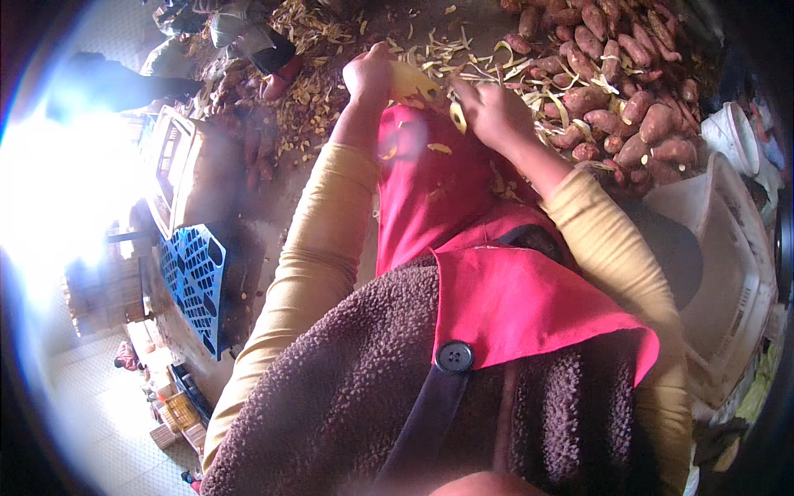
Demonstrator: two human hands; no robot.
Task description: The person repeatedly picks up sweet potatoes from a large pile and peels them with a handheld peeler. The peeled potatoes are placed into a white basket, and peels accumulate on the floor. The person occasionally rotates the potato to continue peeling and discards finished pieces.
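Note:
My left hand [369, 74] grips a peeled, yellow-fleshed sweet potato [412, 84] over my lap. Just to its right, my right hand [502, 118] is closed around a small hand tool, mostly hidden by the fingers and too blurred to name exactly. A curl of pale peel [458, 118] hangs by the right fingers, close to the sweet potato's end. Scraps of peel [440, 148] lie on the red apron [422, 192] beneath both hands.
Unpeeled sweet potatoes [657, 123] are heaped at the right, with peel strips [459, 46] strewn beyond my hands. A white crate [719, 279] and bucket [732, 136] stand right. Left are another crate [205, 173], a blue plastic pallet [195, 279] and bright glare.

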